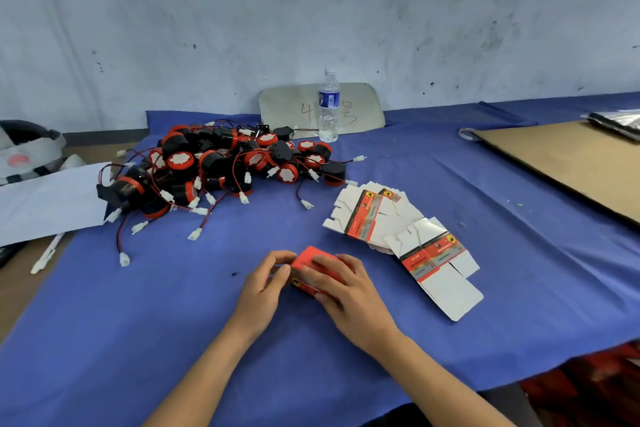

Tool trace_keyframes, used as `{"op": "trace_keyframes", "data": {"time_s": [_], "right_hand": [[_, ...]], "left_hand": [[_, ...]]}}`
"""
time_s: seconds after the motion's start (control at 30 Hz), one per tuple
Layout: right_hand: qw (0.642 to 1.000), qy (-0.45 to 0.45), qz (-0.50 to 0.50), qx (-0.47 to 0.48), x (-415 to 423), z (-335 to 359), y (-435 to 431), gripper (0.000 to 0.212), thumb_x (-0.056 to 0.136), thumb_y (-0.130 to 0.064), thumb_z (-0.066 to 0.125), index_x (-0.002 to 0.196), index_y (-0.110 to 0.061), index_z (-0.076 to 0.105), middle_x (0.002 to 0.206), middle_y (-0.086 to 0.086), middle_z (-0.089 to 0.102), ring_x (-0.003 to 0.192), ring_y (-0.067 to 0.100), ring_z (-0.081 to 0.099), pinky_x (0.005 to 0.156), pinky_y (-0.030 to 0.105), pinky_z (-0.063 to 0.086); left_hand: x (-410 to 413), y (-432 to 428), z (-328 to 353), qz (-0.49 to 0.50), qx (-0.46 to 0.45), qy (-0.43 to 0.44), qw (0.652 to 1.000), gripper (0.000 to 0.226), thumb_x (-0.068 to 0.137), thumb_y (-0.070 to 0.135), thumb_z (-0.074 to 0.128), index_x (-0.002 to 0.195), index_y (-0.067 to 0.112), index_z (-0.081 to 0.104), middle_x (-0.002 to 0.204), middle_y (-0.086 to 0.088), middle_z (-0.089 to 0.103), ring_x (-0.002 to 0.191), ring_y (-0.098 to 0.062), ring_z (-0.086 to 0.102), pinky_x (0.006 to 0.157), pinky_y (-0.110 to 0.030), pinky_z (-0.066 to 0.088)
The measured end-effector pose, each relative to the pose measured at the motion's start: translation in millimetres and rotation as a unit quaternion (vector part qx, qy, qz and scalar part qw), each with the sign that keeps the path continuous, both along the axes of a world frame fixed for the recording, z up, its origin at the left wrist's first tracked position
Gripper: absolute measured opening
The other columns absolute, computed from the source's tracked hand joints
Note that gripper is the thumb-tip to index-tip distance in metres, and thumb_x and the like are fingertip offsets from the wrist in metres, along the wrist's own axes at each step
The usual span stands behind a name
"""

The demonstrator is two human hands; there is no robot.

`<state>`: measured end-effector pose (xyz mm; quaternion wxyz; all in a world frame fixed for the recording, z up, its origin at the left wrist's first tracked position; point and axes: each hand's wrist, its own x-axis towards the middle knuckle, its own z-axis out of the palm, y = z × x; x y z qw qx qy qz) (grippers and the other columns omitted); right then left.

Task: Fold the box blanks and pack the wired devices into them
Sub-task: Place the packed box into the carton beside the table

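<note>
Left hand: left hand (265, 282) at 6 o'clock on the blue cloth (173, 305), fingers curled round the left end of the red box (313, 270), thumb and fingertips pinching it.
Right hand: right hand (343, 288) just right of the left one, fingers curved over the top and right side of the same box, grasping it; palm faces down.
Red box: folded up, red faces outward, a yellow mark showing on the near side; sits on or just above the cloth between both hands, cannot tell which.
Box blanks: flat box blanks (401, 236) fanned out at 2 o'clock from the hands, white insides up with red printed bands; the nearest blank lies partly over the others, apart from the right hand.
Wired devices: heap of wired devices (221, 166) at 11 o'clock from the hands, black round bodies with red rims, red and black leads ending in white plugs that trail toward the near side.
White sheet: white sheet (48, 199) at 9 o'clock, touching the left edge of the heap.
Cardboard sheet: brown cardboard sheet (568, 163) at 2 o'clock, far right.
Water bottle: clear water bottle (328, 107) upright at 12 o'clock, behind the heap, in front of a grey board (360, 104) leaning on the wall.
</note>
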<state>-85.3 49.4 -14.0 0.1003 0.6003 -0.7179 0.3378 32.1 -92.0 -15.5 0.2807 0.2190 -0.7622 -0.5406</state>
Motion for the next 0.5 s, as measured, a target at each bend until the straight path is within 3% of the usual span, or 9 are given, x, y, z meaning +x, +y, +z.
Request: {"op": "trace_keyframes", "data": {"time_s": [0.07, 0.13, 0.23, 0.33, 0.37, 0.43, 0.47, 0.5], "right_hand": [[0.989, -0.06, -0.064, -0.115, 10, 2, 9, 0.043, 0.087, -0.008, 0.067, 0.124, -0.029, 0.063, 0.129, -0.005, 0.055, 0.111, 0.029, 0.052, 0.097, 0.035, 0.045], [0.954, -0.18, -0.126, -0.206, 17, 13, 24, 0.046, 0.085, -0.009, 0.069, 0.123, -0.033, 0.059, 0.129, -0.011, 0.052, 0.118, 0.018, 0.051, 0.098, 0.021, 0.041], [0.867, -0.288, -0.22, -0.342, 10, 33, 57, 0.04, 0.088, -0.013, 0.066, 0.124, -0.029, 0.061, 0.128, -0.011, 0.054, 0.123, 0.003, 0.048, 0.098, 0.014, 0.039], [0.745, -0.241, -0.406, -0.471, -17, 47, 110, 0.039, 0.091, -0.009, 0.062, 0.129, -0.016, 0.058, 0.13, 0.004, 0.052, 0.12, 0.002, 0.047, 0.099, 0.016, 0.037], [0.708, -0.205, -0.483, -0.473, -26, 48, 130, 0.041, 0.092, -0.01, 0.061, 0.132, -0.012, 0.055, 0.134, 0.011, 0.049, 0.126, 0.013, 0.044, 0.103, 0.02, 0.033], [0.673, -0.188, -0.605, -0.381, -40, 45, 154, 0.058, 0.089, -0.024, 0.067, 0.141, -0.012, 0.045, 0.149, 0.019, 0.031, 0.139, 0.04, 0.023, 0.113, 0.045, 0.019], [0.679, -0.196, -0.633, -0.315, -44, 40, 157, 0.073, 0.084, -0.037, 0.071, 0.146, -0.017, 0.038, 0.155, 0.018, 0.019, 0.143, 0.045, 0.007, 0.111, 0.058, 0.009], [0.707, -0.189, -0.633, -0.252, -46, 34, 155, 0.088, 0.076, -0.05, 0.072, 0.149, -0.021, 0.031, 0.158, 0.016, 0.01, 0.144, 0.045, -0.003, 0.108, 0.066, 0.002]], "left_hand": [[1, 0, -4, 0.009, 0.009, 0.008, 1.0, 0.018, 0.098, 0.026, 0.048, 0.106, 0.02, 0.062, 0.099, 0.002, 0.069, 0.085, -0.015, 0.063, 0.083, -0.026, 0.05], [1, -1, -6, 0.013, 0.009, 0.023, 1.0, 0.02, 0.102, 0.016, 0.044, 0.102, 0.018, 0.064, 0.094, 0.0, 0.07, 0.078, -0.015, 0.063, 0.079, -0.024, 0.051], [0, -3, -9, -0.001, 0.02, 0.038, 0.999, 0.027, 0.102, 0.01, 0.037, 0.101, 0.011, 0.064, 0.092, -0.007, 0.069, 0.076, -0.014, 0.063, 0.075, -0.016, 0.05], [-1, -5, -13, -0.018, 0.018, 0.042, 0.999, 0.029, 0.103, 0.011, 0.035, 0.102, 0.008, 0.063, 0.092, -0.012, 0.068, 0.078, -0.011, 0.063, 0.075, -0.016, 0.05], [-2, -4, -13, -0.023, 0.015, 0.041, 0.999, 0.029, 0.103, 0.011, 0.034, 0.102, 0.008, 0.063, 0.093, -0.012, 0.068, 0.078, -0.011, 0.063, 0.075, -0.016, 0.05], [-2, -2, -13, -0.027, 0.01, 0.037, 0.999, 0.03, 0.103, 0.011, 0.034, 0.102, 0.006, 0.063, 0.092, -0.013, 0.068, 0.077, -0.01, 0.063, 0.075, -0.015, 0.05], [-2, -2, -12, -0.028, 0.008, 0.035, 0.999, 0.03, 0.103, 0.01, 0.033, 0.102, 0.005, 0.063, 0.091, -0.014, 0.068, 0.076, -0.01, 0.063, 0.075, -0.014, 0.05], [-2, -1, -12, -0.028, 0.007, 0.033, 0.999, 0.03, 0.103, 0.01, 0.033, 0.102, 0.004, 0.063, 0.091, -0.015, 0.068, 0.075, -0.009, 0.062, 0.074, -0.013, 0.05]]}}
